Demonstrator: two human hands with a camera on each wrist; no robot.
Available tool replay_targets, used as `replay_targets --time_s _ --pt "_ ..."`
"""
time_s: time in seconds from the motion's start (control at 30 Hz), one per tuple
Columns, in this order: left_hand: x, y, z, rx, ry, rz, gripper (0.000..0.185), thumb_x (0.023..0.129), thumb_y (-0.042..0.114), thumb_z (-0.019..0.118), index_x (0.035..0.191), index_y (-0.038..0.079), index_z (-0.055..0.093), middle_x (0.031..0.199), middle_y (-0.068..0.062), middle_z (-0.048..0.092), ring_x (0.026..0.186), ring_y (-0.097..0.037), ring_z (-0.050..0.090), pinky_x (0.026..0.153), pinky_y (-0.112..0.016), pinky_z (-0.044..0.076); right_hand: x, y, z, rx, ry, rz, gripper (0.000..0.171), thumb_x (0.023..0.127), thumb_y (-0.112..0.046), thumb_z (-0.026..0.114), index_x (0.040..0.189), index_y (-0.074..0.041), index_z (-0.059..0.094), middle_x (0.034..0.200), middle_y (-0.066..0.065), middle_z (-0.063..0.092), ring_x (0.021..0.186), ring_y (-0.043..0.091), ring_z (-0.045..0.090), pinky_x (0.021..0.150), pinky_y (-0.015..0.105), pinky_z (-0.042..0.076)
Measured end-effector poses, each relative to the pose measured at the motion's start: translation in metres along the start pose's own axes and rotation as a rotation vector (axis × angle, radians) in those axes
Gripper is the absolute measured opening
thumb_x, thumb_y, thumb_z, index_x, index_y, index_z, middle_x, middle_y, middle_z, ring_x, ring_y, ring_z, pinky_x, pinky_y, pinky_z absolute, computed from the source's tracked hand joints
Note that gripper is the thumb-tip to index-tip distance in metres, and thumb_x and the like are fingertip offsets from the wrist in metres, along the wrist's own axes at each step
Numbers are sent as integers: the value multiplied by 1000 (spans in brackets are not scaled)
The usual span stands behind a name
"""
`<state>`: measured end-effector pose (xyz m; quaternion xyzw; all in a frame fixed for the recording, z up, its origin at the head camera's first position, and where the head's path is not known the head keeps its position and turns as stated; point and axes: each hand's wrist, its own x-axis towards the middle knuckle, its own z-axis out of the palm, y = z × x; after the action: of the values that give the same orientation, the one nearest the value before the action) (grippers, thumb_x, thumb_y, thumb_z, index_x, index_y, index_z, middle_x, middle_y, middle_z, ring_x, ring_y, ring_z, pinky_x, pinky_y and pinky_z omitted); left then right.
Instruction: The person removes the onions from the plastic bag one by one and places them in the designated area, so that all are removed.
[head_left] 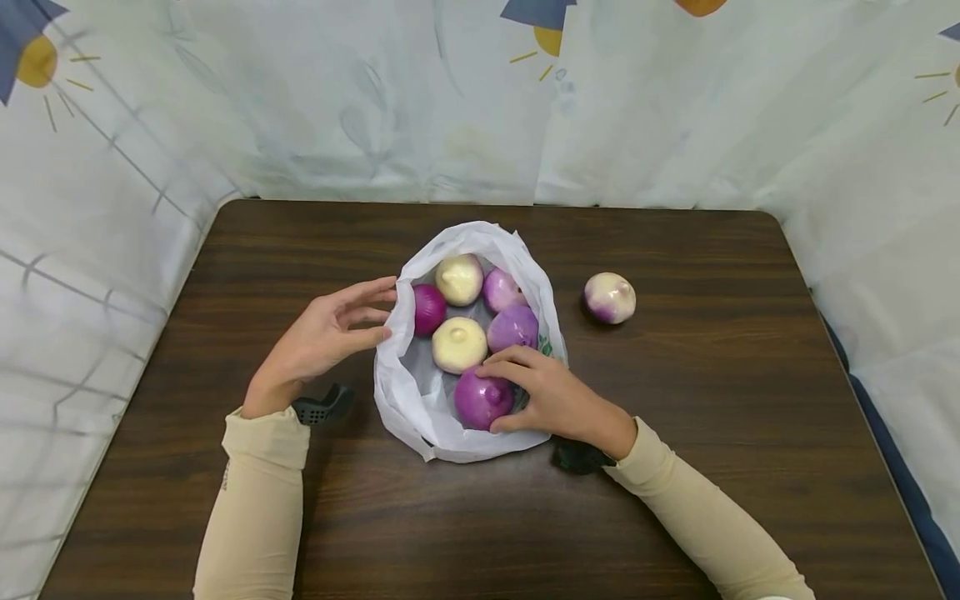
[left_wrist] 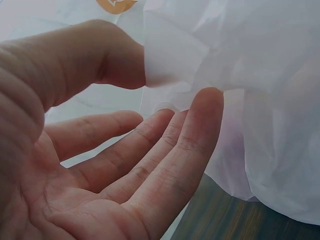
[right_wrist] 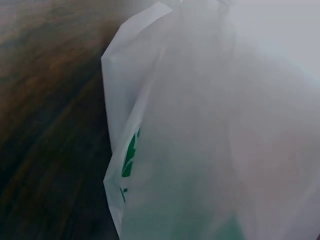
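A white plastic bag [head_left: 401,375] stands with its mouth wide, holding several purple and pale onions. My right hand [head_left: 551,396] reaches into the near right part of the bag, thumb and fingers curled round a glossy purple onion [head_left: 480,402]. In the right wrist view the bag's film [right_wrist: 210,125] covers that hand. At the bag's left rim my left hand [head_left: 326,333] touches the plastic with relaxed, spread fingers. The left wrist view shows the left fingers [left_wrist: 170,160] against the film, and the thumb tip hidden behind it.
A pale onion with purple patches [head_left: 610,298] lies on the dark wooden table [head_left: 697,400], right of the bag. Printed white curtains [head_left: 337,108] enclose the table at the back and sides. Dark wrist devices [head_left: 324,405] are worn under both wrists.
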<state>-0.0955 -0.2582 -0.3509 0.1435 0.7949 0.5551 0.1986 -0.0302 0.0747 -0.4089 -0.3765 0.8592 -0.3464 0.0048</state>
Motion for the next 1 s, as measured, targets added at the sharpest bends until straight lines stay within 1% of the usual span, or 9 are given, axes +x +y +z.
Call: replay_targets --time_s 0.17,0.4,0.57,0.8,1.0 --pt "0 0 0 1 0 3 68 95 5 73 157 10 44 149 -18 54 111 1 68 89 -15 58 0 -1 1 -8 -24 -8 66 72 -34 96 129 -16 69 126 4 66 119 18 64 100 34 60" --pt "-1 0 0 2 -1 -4 68 95 6 73 157 11 44 150 -19 54 111 2 68 91 -15 57 -2 -1 1 -47 -16 -69 66 73 -32 96 130 -16 67 128 5 65 120 18 63 101 35 59" --pt "-1 -1 0 2 4 -1 69 95 5 73 157 9 44 150 -19 54 110 2 68 90 -14 57 -2 -1 1 -51 -1 -102 67 72 -31 96 130 -16 67 129 4 65 121 18 62 101 35 59" --pt "-1 -1 0 0 7 -2 68 95 5 73 157 10 45 148 -16 55 110 2 67 89 -15 58 -2 0 1 -63 5 -111 67 72 -32 96 130 -16 67 128 4 65 120 18 62 101 34 59" --pt "-1 -1 -1 -1 7 5 68 95 5 73 157 9 45 147 -14 55 110 2 67 89 -15 58 -4 2 -8 -38 21 -99 65 71 -28 96 128 -15 67 129 4 65 121 18 62 100 34 59"
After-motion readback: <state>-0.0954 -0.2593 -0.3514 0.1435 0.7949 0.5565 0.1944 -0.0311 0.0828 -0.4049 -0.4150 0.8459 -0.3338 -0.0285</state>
